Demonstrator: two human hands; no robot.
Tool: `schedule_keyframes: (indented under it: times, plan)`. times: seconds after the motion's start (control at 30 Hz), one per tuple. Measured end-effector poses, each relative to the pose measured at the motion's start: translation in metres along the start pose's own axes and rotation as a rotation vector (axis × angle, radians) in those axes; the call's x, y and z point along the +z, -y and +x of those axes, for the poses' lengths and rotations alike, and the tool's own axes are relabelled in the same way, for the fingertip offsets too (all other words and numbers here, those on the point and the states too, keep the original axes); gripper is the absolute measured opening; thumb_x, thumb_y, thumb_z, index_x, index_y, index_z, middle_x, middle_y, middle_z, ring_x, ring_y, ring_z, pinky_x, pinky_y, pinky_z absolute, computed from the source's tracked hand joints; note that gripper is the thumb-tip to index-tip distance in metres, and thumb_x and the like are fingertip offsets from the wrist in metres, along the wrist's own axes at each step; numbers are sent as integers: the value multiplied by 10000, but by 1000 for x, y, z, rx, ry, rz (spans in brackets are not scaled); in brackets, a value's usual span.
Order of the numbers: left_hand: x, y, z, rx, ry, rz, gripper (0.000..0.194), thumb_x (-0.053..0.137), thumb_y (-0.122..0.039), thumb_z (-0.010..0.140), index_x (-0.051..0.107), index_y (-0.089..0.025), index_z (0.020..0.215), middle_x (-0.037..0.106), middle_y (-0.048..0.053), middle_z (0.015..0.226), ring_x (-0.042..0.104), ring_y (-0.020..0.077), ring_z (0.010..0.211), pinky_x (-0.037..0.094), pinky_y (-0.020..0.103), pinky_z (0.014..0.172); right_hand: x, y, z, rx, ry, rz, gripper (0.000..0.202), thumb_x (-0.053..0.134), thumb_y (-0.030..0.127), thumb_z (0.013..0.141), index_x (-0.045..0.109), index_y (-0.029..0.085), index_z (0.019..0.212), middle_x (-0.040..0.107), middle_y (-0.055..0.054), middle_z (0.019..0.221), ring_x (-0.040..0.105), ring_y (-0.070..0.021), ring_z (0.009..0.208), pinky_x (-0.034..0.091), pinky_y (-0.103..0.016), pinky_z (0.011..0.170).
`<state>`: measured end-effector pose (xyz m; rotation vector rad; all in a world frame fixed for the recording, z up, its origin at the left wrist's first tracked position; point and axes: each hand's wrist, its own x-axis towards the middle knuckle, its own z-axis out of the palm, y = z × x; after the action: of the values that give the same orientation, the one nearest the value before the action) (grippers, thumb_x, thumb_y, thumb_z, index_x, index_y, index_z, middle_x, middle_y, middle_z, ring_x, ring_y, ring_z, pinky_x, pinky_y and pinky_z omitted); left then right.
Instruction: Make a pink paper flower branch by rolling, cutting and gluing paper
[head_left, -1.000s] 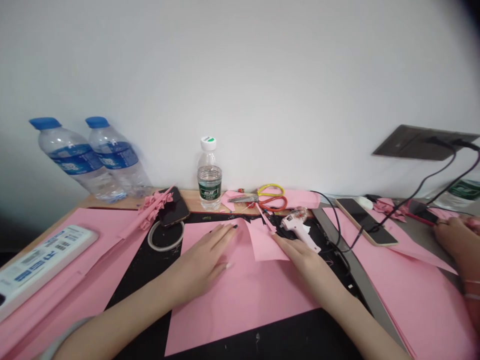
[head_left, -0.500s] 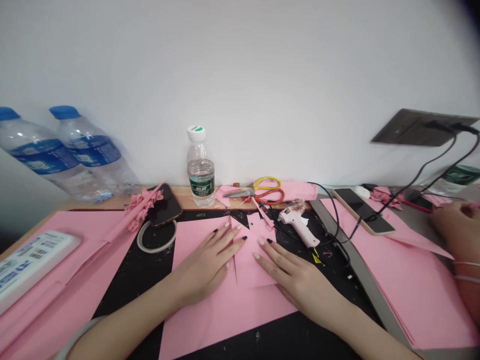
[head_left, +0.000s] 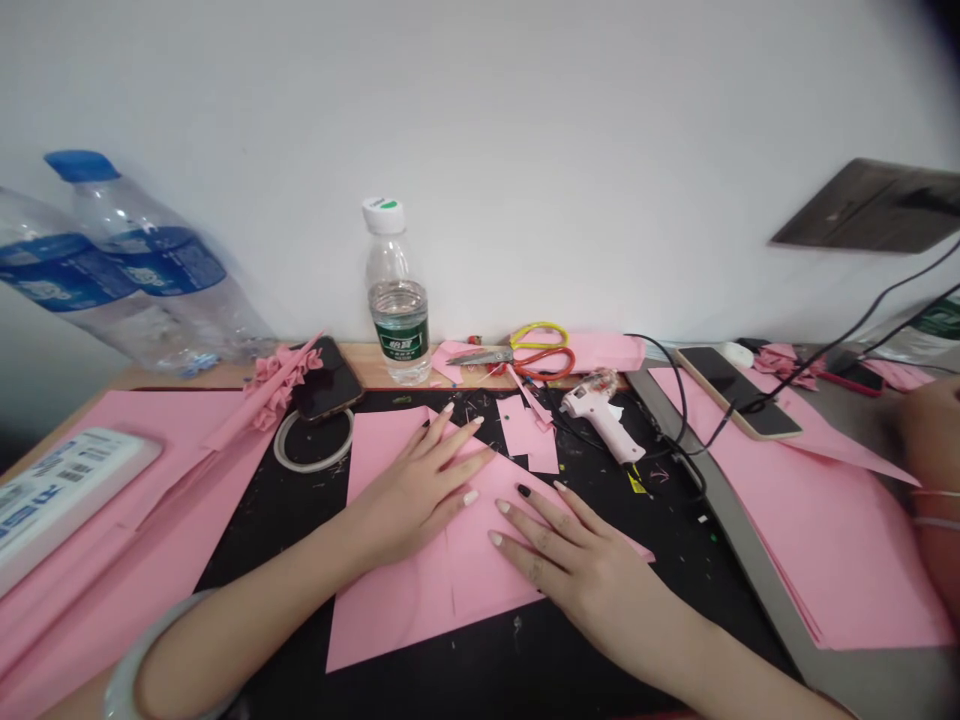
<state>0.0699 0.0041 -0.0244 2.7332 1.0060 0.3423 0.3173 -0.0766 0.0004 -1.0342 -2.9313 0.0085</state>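
Note:
A sheet of pink paper [head_left: 382,625] lies on a black mat [head_left: 517,660], with a folded layer and crease across it. Flat on its upper left part rests my left hand [head_left: 409,495], open with fingers spread. My right hand [head_left: 581,555] presses on the right part, also open, fingers stretched toward the left one; its palm hides some of the edge. One pointed paper corner shows beyond the right fingers. Behind the sheet are small pink paper scraps [head_left: 529,435], a white glue gun [head_left: 611,425] and scissors [head_left: 551,360] with yellow and red handles.
A water bottle [head_left: 400,325] stands at the wall. On the left are large bottles [head_left: 176,260], a phone [head_left: 328,380], a tape roll [head_left: 279,450], a crinkled paper piece [head_left: 266,385] and a white box [head_left: 75,490]. Rightward lie another phone [head_left: 739,395], cables, pink sheets [head_left: 840,560] and a co-worker's arm [head_left: 934,470].
The upper right part of the paper has been folded or shifted toward the lower right, uncovering scraps behind it. My right hand has moved slightly nearer me. The camera view has tilted down.

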Motion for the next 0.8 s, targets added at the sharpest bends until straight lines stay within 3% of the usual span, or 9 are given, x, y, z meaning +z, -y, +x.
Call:
schedule_keyframes:
  times: [0.4,0.57,0.7,0.8]
  plan:
    - [-3,-2,-2,22,36,29,556,511,-415,898,356,-292,1417,245,104,1534,126,394,1398,214,588,1088,-3,6,0,20,62,87,555,397,109,914,317,250,1445,274,-27,1522,247,-265,1393,241,-538,1116]
    - [-4,-2,-3,40,51,14,643,575,-475,845,354,-291,1420,214,117,1543,111,411,1397,201,591,1085,-11,11,1,41,119,184,611,464,205,881,281,257,1461,233,-13,1537,200,-269,1407,175,-540,1137]
    - [-4,0,-2,58,56,17,678,589,-515,824,350,-300,1421,199,132,1543,104,427,1394,204,597,1077,-17,8,1,32,152,212,619,494,258,873,292,265,1458,231,-4,1538,193,-272,1409,184,-541,1136]
    - [-4,0,-1,63,71,28,698,585,-536,821,341,-294,1428,200,146,1538,123,434,1387,206,589,1078,-20,-4,0,76,125,191,558,421,184,910,310,235,1454,231,-11,1538,194,-244,1411,232,-473,1141]
